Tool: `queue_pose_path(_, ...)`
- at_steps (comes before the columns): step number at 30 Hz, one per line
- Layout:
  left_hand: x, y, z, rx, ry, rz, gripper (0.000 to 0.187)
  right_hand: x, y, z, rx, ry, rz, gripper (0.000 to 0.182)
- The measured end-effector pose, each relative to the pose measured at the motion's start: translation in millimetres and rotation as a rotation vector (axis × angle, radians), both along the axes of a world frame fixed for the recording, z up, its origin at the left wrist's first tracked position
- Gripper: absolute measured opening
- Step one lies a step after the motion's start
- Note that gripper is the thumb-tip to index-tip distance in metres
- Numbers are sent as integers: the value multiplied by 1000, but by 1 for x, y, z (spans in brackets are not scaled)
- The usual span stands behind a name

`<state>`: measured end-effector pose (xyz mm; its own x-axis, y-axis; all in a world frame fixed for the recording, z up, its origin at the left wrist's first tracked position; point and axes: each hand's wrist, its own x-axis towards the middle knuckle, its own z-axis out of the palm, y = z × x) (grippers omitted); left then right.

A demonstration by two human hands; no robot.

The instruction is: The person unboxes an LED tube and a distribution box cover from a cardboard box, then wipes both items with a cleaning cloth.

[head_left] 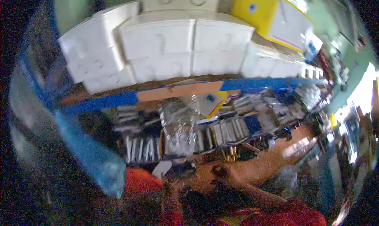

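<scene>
Motion blur smears the whole head view. My right hand [233,176] reaches in from a red sleeve over a brown worktop [272,161]. A small dark round object [219,170] lies right at its fingertips; whether the fingers grip it I cannot tell. My left hand [170,184] is lower and further left, dim and smeared, its fingers indistinct. Just above it is a pale flat piece with rounded corners [162,169]. Yellow-handled tools [231,153] lie beyond my right hand, by the back of the worktop.
White boxes [158,38] and a yellow-and-white box [256,12] stand on a blue-edged shelf [244,84]. Below are rows of thin packets [231,130] and clear plastic wrapping [179,133]. A blue plastic bag [94,159] hangs at left, beside something orange-red [140,180].
</scene>
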<state>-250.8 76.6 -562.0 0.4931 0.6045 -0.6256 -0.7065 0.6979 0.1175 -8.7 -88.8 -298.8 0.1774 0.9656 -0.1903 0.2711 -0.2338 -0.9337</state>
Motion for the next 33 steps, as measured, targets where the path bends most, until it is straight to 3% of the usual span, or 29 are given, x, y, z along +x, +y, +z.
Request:
queue_pose_path(2, 9, 7, -6, -20, 100, -40, 50, 29, 4, -78, -108, 575, 79, 42)
queue_pose_path(3, 14, 13, -11, -16, 135, -73, 50, -14, -5, -13, -123, 1204, -452, 34)
queue_pose_path(6, 30, 26, -16, -13, 206, -151, 51, -10, -28, -35, 198, 135, -138, 37)
queue_pose_path(9, 45, 38, -17, 5, 251, -192, 52, 7, -45, -36, 22, 115, -233, 36)
queue_pose_path(12, 63, 46, -18, 23, 280, -266, 53, -9, -53, 16, -217, -203, -442, 37)
queue_pose_path(15, 86, 39, -20, 47, 296, -354, 53, -4, -72, -3, -187, -322, -468, 40)
queue_pose_path(17, 96, 33, -15, 59, 313, -419, 54, -7, -77, -8, -239, -35, -600, 42)
queue_pose_path(19, 97, 23, -3, 68, 330, -484, 54, -13, -88, 7, -182, 54, -642, 44)
queue_pose_path(22, 97, 8, 26, 69, 360, -576, 55, -22, -96, 38, -38, -89, -566, 44)
queue_pose_path(24, 98, -5, 48, 70, 378, -633, 56, -23, -108, 49, -92, -160, -524, 44)
queue_pose_path(27, 93, -22, 79, 74, 408, -705, 56, -14, -121, 27, -154, -341, -494, 44)
queue_pose_path(33, 93, -59, 128, 84, 484, -757, 58, -3, -129, 67, -34, -84, -622, 39)
